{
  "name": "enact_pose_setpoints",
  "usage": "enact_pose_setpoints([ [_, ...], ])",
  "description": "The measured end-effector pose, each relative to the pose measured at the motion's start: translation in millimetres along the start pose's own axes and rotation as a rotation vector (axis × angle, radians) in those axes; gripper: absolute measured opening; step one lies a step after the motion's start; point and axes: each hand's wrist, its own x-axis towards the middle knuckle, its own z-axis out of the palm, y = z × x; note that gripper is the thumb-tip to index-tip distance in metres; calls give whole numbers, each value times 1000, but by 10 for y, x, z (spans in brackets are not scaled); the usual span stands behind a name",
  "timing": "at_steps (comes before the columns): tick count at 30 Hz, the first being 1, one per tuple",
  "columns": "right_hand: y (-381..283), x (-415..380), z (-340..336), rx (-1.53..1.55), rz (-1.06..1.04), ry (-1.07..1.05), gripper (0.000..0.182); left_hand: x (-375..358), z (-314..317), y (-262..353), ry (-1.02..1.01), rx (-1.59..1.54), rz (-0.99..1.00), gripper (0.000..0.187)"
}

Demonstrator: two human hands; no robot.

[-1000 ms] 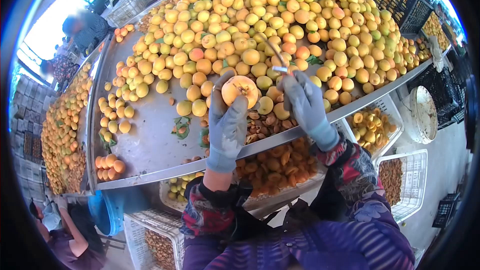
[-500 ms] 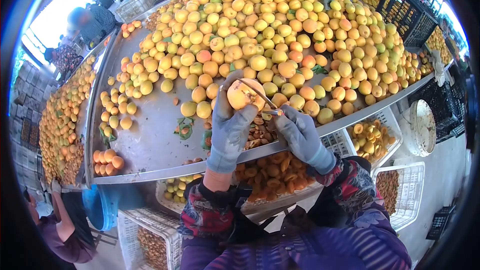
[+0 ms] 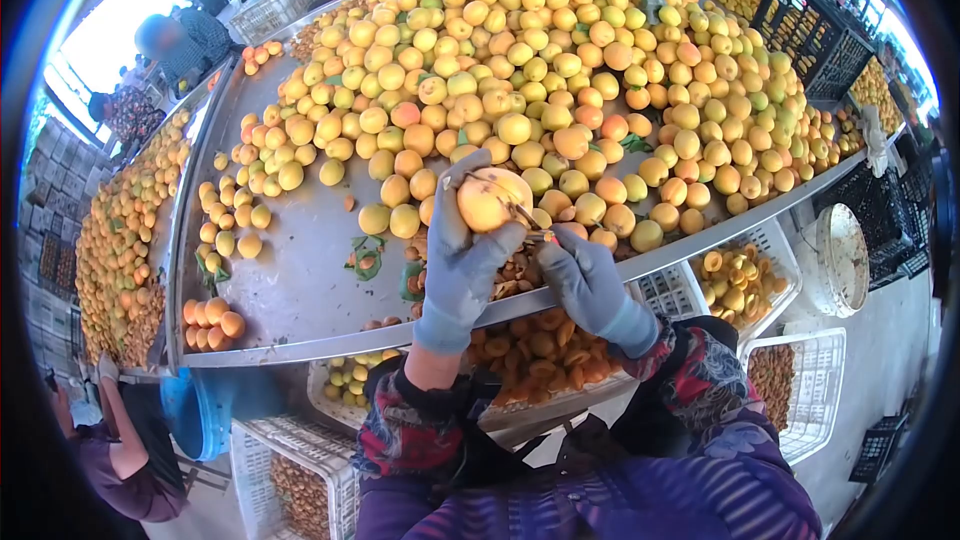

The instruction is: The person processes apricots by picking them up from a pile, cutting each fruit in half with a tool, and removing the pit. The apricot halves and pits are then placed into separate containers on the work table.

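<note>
My left hand (image 3: 458, 278), in a grey work glove, is wrapped round a large yellow-orange apricot (image 3: 488, 204) with dark marks on its skin. Close on its right, my gloved right hand (image 3: 588, 282) grips a small knife (image 3: 541, 236). The blade lies against the lower right side of the fruit and is partly hidden. Both hands are above the front edge of a metal table (image 3: 300, 285). Behind them rises a big heap of whole apricots (image 3: 470, 60). Pits and scraps (image 3: 516, 275) lie just under the hands.
Below the edge are a crate of apricot halves (image 3: 540, 350), another halves crate (image 3: 738, 280) and crates of pits (image 3: 300, 490). A blue barrel (image 3: 205, 415) stands at left, a white bucket (image 3: 838, 260) at right. Co-workers sit nearby; one person's arm (image 3: 120, 430) is at lower left.
The knife has moved down across the apricot, from its upper right side to its lower right. My right hand has shifted slightly left and down, nearer my left hand.
</note>
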Motion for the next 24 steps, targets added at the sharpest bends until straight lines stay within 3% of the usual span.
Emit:
enact_pose_setpoints([
  [7,51,14,-15,54,72,-40,26,-11,119,55,27,-149,26,54],
  [9,26,37,13,-65,-14,24,25,-42,196,-18,3,-685,-74,49],
  [14,32,34,39,-68,-8,8,27,-22,109,24,-16,-849,-209,43],
  [16,35,56,3,-25,-8,-17,27,-12,35,100,-14,-492,-126,46],
  [17,-12,96,-56,-9,9,-73,28,-2,-36,98,-11,-492,-129,46],
  [19,7,108,-70,9,22,-121,29,37,-161,87,-184,346,170,54],
  [20,92,105,-42,54,-12,-116,30,22,-154,98,-174,256,38,60],
  [21,137,95,-18,99,-47,-109,30,-6,-97,85,-175,256,39,60],
  [23,124,66,19,119,-29,-63,30,-67,89,41,28,-574,-99,58],
  [24,116,63,37,138,-14,-21,31,-65,95,-68,-44,-617,-52,52],
])
